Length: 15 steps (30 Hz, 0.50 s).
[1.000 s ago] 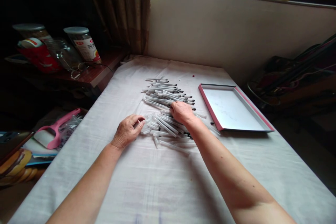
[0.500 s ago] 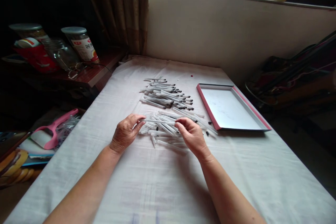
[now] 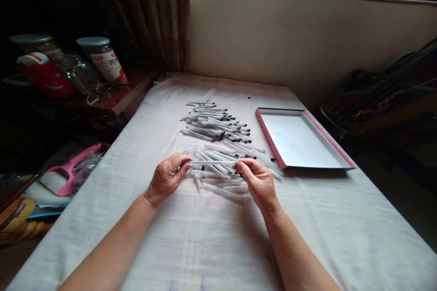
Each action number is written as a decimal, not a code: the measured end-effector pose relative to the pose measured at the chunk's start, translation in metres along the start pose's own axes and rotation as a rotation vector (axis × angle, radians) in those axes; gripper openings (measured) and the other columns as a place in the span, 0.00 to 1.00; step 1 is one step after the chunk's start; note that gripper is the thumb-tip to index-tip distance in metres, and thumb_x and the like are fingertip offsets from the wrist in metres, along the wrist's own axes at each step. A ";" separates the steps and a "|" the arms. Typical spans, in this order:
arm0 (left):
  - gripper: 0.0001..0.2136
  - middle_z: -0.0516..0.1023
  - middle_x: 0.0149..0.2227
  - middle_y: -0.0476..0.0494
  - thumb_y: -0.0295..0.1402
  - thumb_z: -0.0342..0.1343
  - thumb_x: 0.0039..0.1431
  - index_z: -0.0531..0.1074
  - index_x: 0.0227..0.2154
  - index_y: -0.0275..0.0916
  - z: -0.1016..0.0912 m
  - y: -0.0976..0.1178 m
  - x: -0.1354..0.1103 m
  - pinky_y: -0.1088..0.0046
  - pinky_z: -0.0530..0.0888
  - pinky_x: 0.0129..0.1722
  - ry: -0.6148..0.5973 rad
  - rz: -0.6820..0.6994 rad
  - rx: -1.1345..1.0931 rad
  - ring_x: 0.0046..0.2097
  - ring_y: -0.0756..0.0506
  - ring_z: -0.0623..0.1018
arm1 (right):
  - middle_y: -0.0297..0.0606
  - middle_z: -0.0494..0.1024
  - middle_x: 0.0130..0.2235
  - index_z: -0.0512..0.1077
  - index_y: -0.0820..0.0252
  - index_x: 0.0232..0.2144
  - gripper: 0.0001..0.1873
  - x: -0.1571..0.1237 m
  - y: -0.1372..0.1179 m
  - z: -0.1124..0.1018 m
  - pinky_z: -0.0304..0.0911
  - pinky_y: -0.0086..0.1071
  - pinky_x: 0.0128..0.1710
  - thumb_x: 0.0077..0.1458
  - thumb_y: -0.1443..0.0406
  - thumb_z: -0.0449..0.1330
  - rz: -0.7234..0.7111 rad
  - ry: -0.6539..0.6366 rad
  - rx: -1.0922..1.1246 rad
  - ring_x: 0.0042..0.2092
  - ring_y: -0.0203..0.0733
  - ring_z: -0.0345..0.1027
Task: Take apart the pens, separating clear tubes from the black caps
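Observation:
A thin clear pen barrel (image 3: 214, 162) is stretched level between my two hands. My left hand (image 3: 170, 175) pinches its left end, and the fingers of my right hand (image 3: 257, 179) close on its right end. A dark bit shows by my right fingertips, too small to tell whether it is held. Beneath the barrel lies a loose pile of clear pen barrels (image 3: 223, 188). Farther back are many similar barrels with black ends (image 3: 218, 122), mostly lying side by side. One small black plug (image 3: 272, 159) rests right of the pile.
A shallow pink-rimmed box lid (image 3: 293, 141) lies at the right on the white tablecloth (image 3: 170, 245). On a wooden side table (image 3: 126, 100) at the left stand a labelled jar (image 3: 107, 61), a glass mug and a red container. A pink-handled tool (image 3: 70, 173) sits below the table's left edge.
Both hands have shifted slightly right and toward me with the barrel. A second black plug that lay near my right hand no longer shows.

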<state>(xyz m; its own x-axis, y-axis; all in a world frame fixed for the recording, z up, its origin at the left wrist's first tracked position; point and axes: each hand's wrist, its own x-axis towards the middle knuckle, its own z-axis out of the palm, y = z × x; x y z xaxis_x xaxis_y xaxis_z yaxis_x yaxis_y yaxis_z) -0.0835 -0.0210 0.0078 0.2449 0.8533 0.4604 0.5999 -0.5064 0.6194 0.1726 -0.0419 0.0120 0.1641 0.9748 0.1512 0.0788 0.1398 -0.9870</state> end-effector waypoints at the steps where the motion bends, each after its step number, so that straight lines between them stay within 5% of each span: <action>1: 0.14 0.80 0.33 0.44 0.43 0.49 0.65 0.74 0.36 0.40 -0.001 0.001 0.000 0.73 0.74 0.38 -0.006 0.003 0.006 0.36 0.46 0.79 | 0.37 0.81 0.27 0.78 0.58 0.29 0.12 0.000 0.000 0.000 0.70 0.33 0.33 0.51 0.55 0.65 -0.002 -0.002 0.013 0.30 0.40 0.74; 8: 0.23 0.72 0.22 0.47 0.45 0.41 0.68 0.68 0.22 0.39 -0.006 0.008 0.000 0.75 0.69 0.29 -0.093 -0.074 -0.100 0.26 0.49 0.72 | 0.38 0.82 0.31 0.80 0.56 0.33 0.11 -0.003 0.000 -0.002 0.72 0.35 0.35 0.51 0.57 0.65 -0.050 -0.008 -0.016 0.33 0.42 0.76; 13: 0.17 0.74 0.29 0.49 0.46 0.54 0.60 0.70 0.44 0.38 -0.001 0.005 -0.001 0.77 0.70 0.26 -0.049 -0.269 -0.342 0.26 0.51 0.73 | 0.37 0.81 0.28 0.78 0.58 0.29 0.10 -0.004 0.001 -0.001 0.71 0.33 0.34 0.53 0.57 0.63 -0.048 0.012 -0.079 0.31 0.41 0.75; 15: 0.16 0.75 0.31 0.48 0.44 0.57 0.58 0.70 0.44 0.39 0.002 0.005 -0.001 0.77 0.71 0.27 -0.022 -0.293 -0.356 0.28 0.51 0.74 | 0.37 0.81 0.27 0.77 0.58 0.28 0.10 -0.004 0.002 -0.001 0.70 0.33 0.33 0.53 0.58 0.63 -0.048 0.010 -0.095 0.30 0.40 0.74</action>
<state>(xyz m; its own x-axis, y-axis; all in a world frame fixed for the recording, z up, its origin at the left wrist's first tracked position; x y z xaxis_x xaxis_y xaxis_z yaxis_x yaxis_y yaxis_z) -0.0797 -0.0236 0.0093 0.1220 0.9674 0.2219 0.3482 -0.2510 0.9032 0.1733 -0.0458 0.0096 0.1680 0.9655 0.1990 0.1795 0.1685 -0.9692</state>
